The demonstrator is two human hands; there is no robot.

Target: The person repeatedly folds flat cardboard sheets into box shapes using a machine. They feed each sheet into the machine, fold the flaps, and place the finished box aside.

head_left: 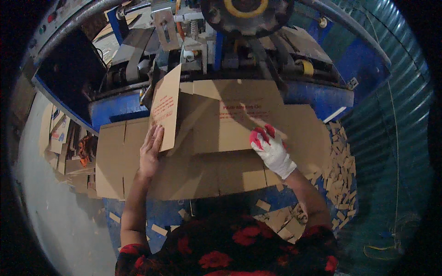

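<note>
A printed brown cardboard sheet lies in front of the machine, with its left panel folded up and standing at a steep tilt. My bare left hand is closed on the lower part of this panel, fingers along its outer face. On the right, my right hand wears a white glove with red fingertips. Its fingers are curled down at the sheet's near right part; the grip on the edge is partly hidden. Beneath are more flat cardboard sheets with slots cut in them.
Directly ahead stands a blue machine with rollers, belts and a dark wheel. Cardboard scraps pile up at the right. Stacked cardboard pieces lie at the left. A corrugated green wall runs along the right side.
</note>
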